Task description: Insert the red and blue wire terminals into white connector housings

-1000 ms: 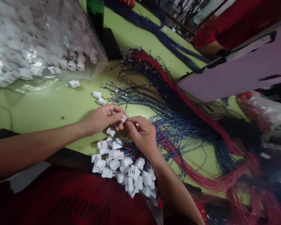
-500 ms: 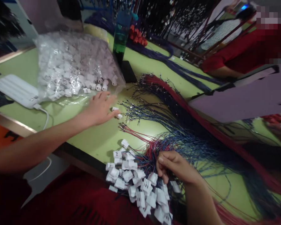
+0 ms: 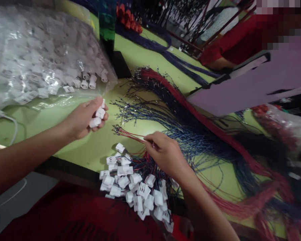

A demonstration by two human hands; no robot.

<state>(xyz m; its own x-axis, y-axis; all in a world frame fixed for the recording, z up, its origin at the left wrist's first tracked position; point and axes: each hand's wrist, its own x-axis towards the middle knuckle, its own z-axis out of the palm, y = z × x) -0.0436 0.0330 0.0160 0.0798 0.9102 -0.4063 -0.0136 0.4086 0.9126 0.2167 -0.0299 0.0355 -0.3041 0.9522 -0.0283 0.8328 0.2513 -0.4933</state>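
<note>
My left hand (image 3: 90,117) is curled around a few small white plastic connectors (image 3: 99,113), held palm-up over the green table. My right hand (image 3: 163,150) pinches the thin red wires (image 3: 130,134), whose metal-tipped ends point left toward my other hand. Below it, at the table's front edge, lies a heap of white connectors fitted on wires (image 3: 134,187). Blue wires (image 3: 150,117) with metal tips fan out just behind my right hand.
A clear plastic bag full of white connectors (image 3: 45,57) fills the back left. Beside it stand a green bottle (image 3: 107,30) and a flat black object (image 3: 121,65). A thick red and dark wire bundle (image 3: 185,103) runs diagonally right. A person in a red sleeve (image 3: 230,47) sits across.
My left hand has picked up white connectors from the table and turned palm-up. My right hand has moved up from the connector heap to the red wires. The view has shifted.
</note>
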